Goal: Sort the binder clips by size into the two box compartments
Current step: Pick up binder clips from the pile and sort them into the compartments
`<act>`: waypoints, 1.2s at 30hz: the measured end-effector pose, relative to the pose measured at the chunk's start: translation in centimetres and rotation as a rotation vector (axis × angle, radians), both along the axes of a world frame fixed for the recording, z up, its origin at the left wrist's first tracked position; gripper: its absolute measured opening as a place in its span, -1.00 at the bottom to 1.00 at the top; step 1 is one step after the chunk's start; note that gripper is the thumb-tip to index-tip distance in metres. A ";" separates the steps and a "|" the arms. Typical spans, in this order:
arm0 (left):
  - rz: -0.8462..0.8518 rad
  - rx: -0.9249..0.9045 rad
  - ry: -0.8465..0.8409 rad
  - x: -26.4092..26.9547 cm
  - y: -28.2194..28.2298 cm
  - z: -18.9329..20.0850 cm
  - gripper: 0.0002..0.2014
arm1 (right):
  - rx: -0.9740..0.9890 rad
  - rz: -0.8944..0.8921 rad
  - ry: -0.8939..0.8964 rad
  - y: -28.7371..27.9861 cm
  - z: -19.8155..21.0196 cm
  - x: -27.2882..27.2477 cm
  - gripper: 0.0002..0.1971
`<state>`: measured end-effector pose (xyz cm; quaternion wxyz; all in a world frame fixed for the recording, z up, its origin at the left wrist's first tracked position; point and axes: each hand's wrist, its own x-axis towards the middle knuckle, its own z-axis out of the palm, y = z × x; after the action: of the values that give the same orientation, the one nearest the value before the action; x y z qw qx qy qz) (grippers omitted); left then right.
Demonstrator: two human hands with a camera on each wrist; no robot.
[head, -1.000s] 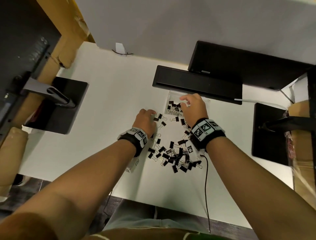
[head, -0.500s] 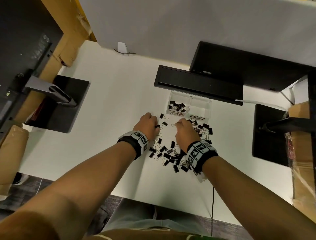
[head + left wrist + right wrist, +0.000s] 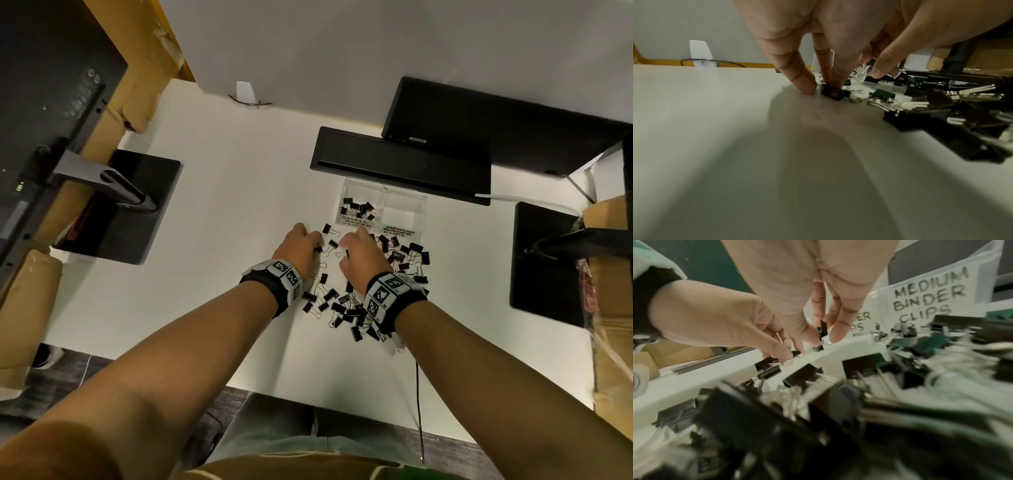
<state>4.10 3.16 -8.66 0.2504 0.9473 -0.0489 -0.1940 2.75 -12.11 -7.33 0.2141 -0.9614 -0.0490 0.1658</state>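
From the head camera, your clear plastic two-compartment box [image 3: 383,209] sits past both hands; its left compartment, labelled small, holds several black clips, and its right one, labelled medium, looks empty. The loose pile of black binder clips with silver wire handles [image 3: 346,308] lies on the white tabletop [image 3: 222,222] on the near side of the box, between and under your wrists. Your left hand [image 3: 299,250] and right hand [image 3: 363,255] are both just short of the box, the right nearer it. From the left wrist camera, your fingertips [image 3: 803,84] press down around one small black clip [image 3: 833,94] lying flat, handles pointing right. From the right wrist camera, your right fingers [image 3: 807,331] pinch a small black clip [image 3: 823,328] held upright, the box ahead and to the right.
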 end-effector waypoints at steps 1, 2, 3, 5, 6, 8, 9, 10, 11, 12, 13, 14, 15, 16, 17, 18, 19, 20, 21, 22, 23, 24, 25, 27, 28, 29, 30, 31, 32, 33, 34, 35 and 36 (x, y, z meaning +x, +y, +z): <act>0.009 -0.007 -0.011 0.0 0.0 0.0 -0.78 | 0.017 0.026 -0.004 0.5 0.2 0.2 -0.65; 0.005 -0.006 -0.024 -0.1 0.0 0.0 -0.80 | 0.017 0.060 -0.006 1.0 0.3 0.4 -0.61; -0.002 0.002 -0.037 -0.1 0.0 0.1 -0.80 | 0.003 0.093 -0.007 1.3 0.3 0.6 -0.57; -0.014 0.030 -0.062 -0.1 0.0 0.4 -0.80 | -0.042 0.133 -0.002 1.8 -0.1 1.0 -0.52; -0.021 0.044 -0.076 0.0 0.0 0.5 -0.79 | -0.061 0.137 0.007 1.8 -0.3 1.1 -0.53; -0.043 0.048 -0.114 0.5 0.0 0.6 -0.78 | -0.081 0.128 0.028 1.5 -0.7 1.1 -0.58; -0.051 0.030 -0.127 0.9 -0.1 0.7 -0.79 | -0.085 0.124 0.031 1.3 -0.9 0.9 -0.62; -0.059 0.009 -0.135 1.3 -0.2 0.9 -0.79 | -0.086 0.120 0.029 1.0 -1.0 0.7 -0.66; -0.070 -0.005 -0.132 1.6 -0.5 1.1 -0.80 | -0.085 0.112 0.029 0.7 -1.1 0.5 -0.69; -0.083 -0.009 -0.126 2.0 -0.8 1.2 -0.81 | -0.079 0.099 0.035 0.5 -1.0 0.3 -0.72; -0.094 -0.009 -0.121 2.2 -1.2 1.4 -0.82 | -0.066 0.084 0.041 0.2 -0.9 0.1 -0.74; -0.100 -0.009 -0.119 2.5 -1.6 1.4 -0.84 | -0.049 0.067 0.047 -0.1 -0.8 -0.1 -0.76; -0.099 -0.009 -0.116 2.7 -2.0 1.5 -0.86 | -0.028 0.050 0.048 -0.4 -0.7 -0.2 -0.78; -0.095 -0.013 -0.112 2.8 -2.3 1.4 -0.87 | -0.002 0.035 0.046 -0.7 -0.5 -0.4 -0.81; -0.090 -0.018 -0.108 3.0 -2.5 1.3 -0.87 | 0.033 0.019 0.044 -1.0 -0.4 -0.6 -0.85; -0.083 -0.026 -0.105 3.1 -2.7 1.2 -0.87 | 0.076 -0.001 0.045 -1.4 -0.2 -0.7 -0.90; -0.075 -0.031 -0.101 3.1 -2.9 1.0 -0.87 | 0.125 -0.028 0.046 -1.7 0.0 -0.9 -0.95; -0.069 -0.033 -0.099 3.2 -3.0 0.9 -0.88 | 0.178 -0.065 0.040 -2.1 0.2 -1.0 -0.97; -0.069 -0.029 -0.094 3.2 -3.0 0.8 -0.90 | 0.228 -0.112 0.027 -2.4 0.6 -0.9 -0.97; -0.076 -0.020 -0.093 3.2 -3.1 0.8 -0.93 | 0.267 -0.163 0.006 -2.7 1.0 -0.7 -0.97; -0.084 -0.010 -0.092 3.1 -3.1 0.7 -0.95 | 0.295 -0.207 -0.028 -3.0 1.6 -0.4 -0.97; -0.090 -0.002 -0.091 3.1 -3.1 0.7 -0.95 | 0.314 -0.246 -0.062 -3.4 2.2 0.1 -0.95; -0.091 0.003 -0.086 3.0 -3.1 0.7 -0.94 | 0.332 -0.282 -0.094 -3.7 2.8 0.7 -0.94; -0.078 0.015 -0.067 2.9 -3.1 0.7 -0.89 | 0.353 -0.350 -0.129 -4.2 3.8 2.4 -0.92; -0.065 0.022 -0.055 2.9 -3.1 0.7 -0.86 | 0.352 -0.371 -0.132 -4.4 4.2 3.3 -0.91; -0.052 0.028 -0.041 2.9 -3.1 0.7 -0.82 | 0.342 -0.379 -0.128 -4.4 4.4 4.1 -0.89; -0.043 0.032 -0.029 2.8 -3.2 0.8 -0.79 | 0.331 -0.380 -0.119 -4.4 4.6 4.8 -0.87; -0.045 0.044 -0.019 2.7 -3.2 0.8 -0.76 | 0.326 -0.379 -0.112 -4.4 4.7 5.3 -0.84; -0.056 0.069 -0.012 2.6 -3.2 0.9 -0.73 | 0.333 -0.385 -0.106 -4.3 4.7 5.6 -0.81; -0.073 0.106 -0.009 2.4 -3.3 1.0 -0.72 | 0.351 -0.398 -0.103 -4.2 4.7 5.8 -0.78; -0.095 0.143 -0.015 2.2 -3.3 1.0 -0.72 | 0.375 -0.415 -0.097 -4.2 4.7 5.9 -0.74; -0.118 0.173 -0.026 2.0 -3.3 1.0 -0.74 | 0.403 -0.430 -0.090 -4.2 4.8 5.9 -0.70; -0.140 0.198 -0.038 1.9 -3.3 0.9 -0.76 | 0.426 -0.440 -0.089 -4.4 4.9 5.8 -0.67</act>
<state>5.97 -0.12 -7.74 0.1406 0.9651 -0.1002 -0.1970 8.53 -16.49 -2.43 0.4393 -0.8887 0.1173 0.0592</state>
